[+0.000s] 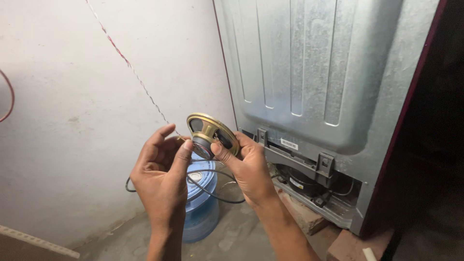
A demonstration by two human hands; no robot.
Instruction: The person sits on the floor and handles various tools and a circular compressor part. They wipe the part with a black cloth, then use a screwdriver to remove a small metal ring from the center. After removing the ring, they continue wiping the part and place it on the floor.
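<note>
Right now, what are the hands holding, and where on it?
A small round speaker, gold frame. Right hand grips its rim, thumb near the magnet; left hand has its thumb against the magnet at the back.

Utility corner of a home, bare whitewashed wall [72,96] on the left, metal back of a refrigerator [309,72] on the right raised on bricks [302,212], blue water jug [200,203] on the concrete floor [237,237]

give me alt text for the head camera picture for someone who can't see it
Two bare hands hold up a small round loudspeaker with a brass-coloured frame, the left hand and right hand each pressing a thumb on its back. Behind stand the grey metal back of a refrigerator, a white wall, and a blue water jug on the floor.
</note>
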